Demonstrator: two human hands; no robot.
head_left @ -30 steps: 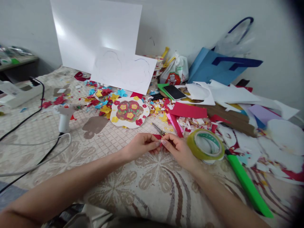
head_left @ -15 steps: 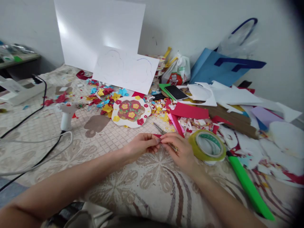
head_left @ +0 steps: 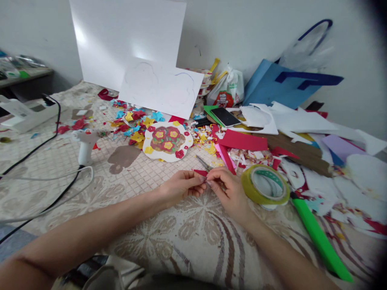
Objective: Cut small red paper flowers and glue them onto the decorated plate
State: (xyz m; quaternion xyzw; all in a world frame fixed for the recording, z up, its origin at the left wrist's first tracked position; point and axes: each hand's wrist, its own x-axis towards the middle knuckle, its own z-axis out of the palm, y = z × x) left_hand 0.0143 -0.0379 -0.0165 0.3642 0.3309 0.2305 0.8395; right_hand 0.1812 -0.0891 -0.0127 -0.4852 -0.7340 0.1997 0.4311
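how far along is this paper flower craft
Done: a white disc already carries red and yellow paper flowers, with cut scraps strewn behind it. In hand: the left hand and right hand pinch one small red paper piece between them. Left: uncut red sheets lie near the tape roll, and the glue gun stands unused.

- Left hand (head_left: 181, 187) and right hand (head_left: 228, 189) meeting fingertip to fingertip, pinching a small red paper piece (head_left: 201, 172) between them.
- Scissors (head_left: 203, 162) lying just beyond, on the patterned cloth (head_left: 193, 237).
- Tape roll (head_left: 266, 186) just beside the right hand, green strip (head_left: 319, 237) past it.
- Decorated paper flower plate (head_left: 167, 141) farther back, glue gun (head_left: 85, 146) off left.
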